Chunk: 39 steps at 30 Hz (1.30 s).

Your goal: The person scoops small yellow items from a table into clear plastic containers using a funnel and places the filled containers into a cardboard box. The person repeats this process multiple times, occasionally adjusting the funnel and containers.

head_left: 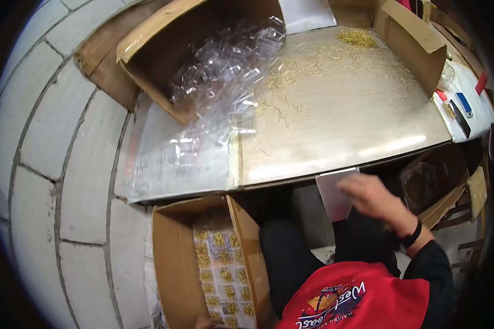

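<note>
My right hand [372, 196] is just in front of the table's near edge, above my lap. Its fingers overlap the side of a pale flat sheet [333, 198] that hangs at that edge. Motion blurs the fingers, so whether they grip the sheet is unclear. Only a little of my left hand [205, 322] shows, low in the open carton [177, 263] beside my left leg; its fingers are hidden. Rows of small clear boxes [225, 274] with gold-coloured pieces lie inside this carton.
On the table [340, 137], thin gold pieces [357, 38] are scattered and heaped. Many clear plastic boxes [219, 71] spill from a tipped carton [148, 33]. A cardboard flap [414, 44] borders the right side, near a blue object [464, 102]. Another carton [444, 203] stands below right.
</note>
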Available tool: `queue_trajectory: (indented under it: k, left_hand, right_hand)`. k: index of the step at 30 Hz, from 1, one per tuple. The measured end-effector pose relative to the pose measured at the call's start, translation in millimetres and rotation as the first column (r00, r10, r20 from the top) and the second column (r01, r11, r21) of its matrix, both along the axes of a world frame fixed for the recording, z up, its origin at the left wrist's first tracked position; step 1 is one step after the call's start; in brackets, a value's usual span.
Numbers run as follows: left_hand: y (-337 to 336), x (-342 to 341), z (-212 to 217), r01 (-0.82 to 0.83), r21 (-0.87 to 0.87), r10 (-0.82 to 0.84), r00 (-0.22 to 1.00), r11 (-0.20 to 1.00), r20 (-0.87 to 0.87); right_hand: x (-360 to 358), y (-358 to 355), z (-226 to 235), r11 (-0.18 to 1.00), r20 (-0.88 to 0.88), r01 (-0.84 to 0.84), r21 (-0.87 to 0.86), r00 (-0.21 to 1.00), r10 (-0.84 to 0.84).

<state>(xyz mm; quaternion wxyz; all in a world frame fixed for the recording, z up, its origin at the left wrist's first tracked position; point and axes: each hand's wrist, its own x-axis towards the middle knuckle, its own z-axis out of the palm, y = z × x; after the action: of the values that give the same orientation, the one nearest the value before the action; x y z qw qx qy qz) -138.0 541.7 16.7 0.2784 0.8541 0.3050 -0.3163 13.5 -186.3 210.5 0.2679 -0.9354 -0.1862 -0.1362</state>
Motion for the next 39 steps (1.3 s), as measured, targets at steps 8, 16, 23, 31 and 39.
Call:
queue_trajectory:
  k: [8,16,23,31,39]
  left_hand:
    - [-248.5,220.2,238.6,0.158,-0.174,0.036,0.63,0.972,0.776]
    - [-484.1,440.2,219.4,0.334,0.412,-0.496,0.22,0.848,0.84]
    - [-504.1,458.1,196.2,0.246,0.514,-0.569,0.321,0.822,0.757]
    - [-509.1,357.5,211.8,0.436,-0.51,0.32,0.437,0.742,0.84]
    - [-490.7,194.2,132.6,0.611,-0.583,-0.003,0.691,0.536,0.722]
  right_hand:
    - [222.7,-90.4,22.7,0.876,-0.111,0.379,-0.298,0.898,-0.426]
    - [355.0,-26.0,-12.0,0.668,-0.15,0.379,-0.64,0.792,-0.592]
    - [244.4,-24.4,-8.4,0.604,-0.178,0.023,-0.797,0.946,-0.271]
    - [108.6,-64.5,-7.5,0.92,-0.303,0.262,-0.29,0.887,-0.348]
    - [131.4,-62.9,-35.4,0.855,-0.068,0.514,-0.065,0.853,-0.518]
